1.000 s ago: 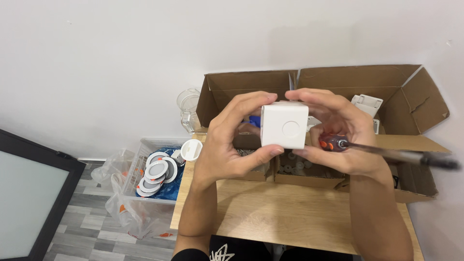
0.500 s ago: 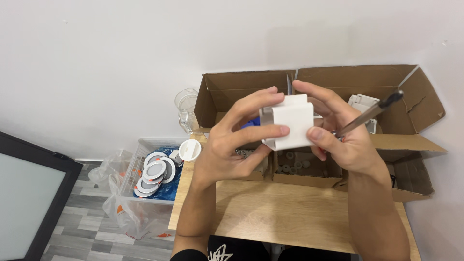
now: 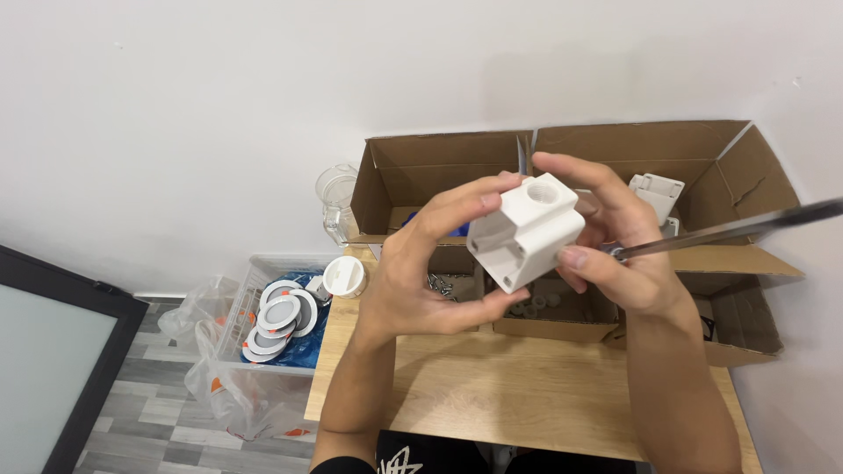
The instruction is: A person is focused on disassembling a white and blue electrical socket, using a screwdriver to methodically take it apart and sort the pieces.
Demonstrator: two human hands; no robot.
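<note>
We held a white plastic box (image 3: 525,231) up in the air between both hands, above the far part of the wooden desk (image 3: 518,395) and in front of the cardboard boxes. Our left hand (image 3: 430,272) was curled around it, the fingers bent over its upper left corner and the thumb pressed beneath its lower edge. Our right hand (image 3: 615,241) was closed on it from the other side, with fingers over the top near a round threaded hole and the thumb against its right face. The box sat tilted, one corner pointing down toward us. Our right hand also gripped a screwdriver (image 3: 729,230), whose metal shaft ran out toward the right edge of the view; its handle was hidden in our palm. Behind the hands, two open cardboard boxes (image 3: 615,149) stood along the far edge of the desk against the white wall, and a white hinged part (image 3: 657,191) lay in the right one. A lower cardboard tray (image 3: 549,326) just under the hands held screws and small parts. A clear glass jar (image 3: 336,204) stood at the far left corner of the desk. Off the left edge, on the floor, a plastic basket (image 3: 263,303) held round white lamp discs (image 3: 279,314), with a plastic bag (image 3: 230,386) around it.
</note>
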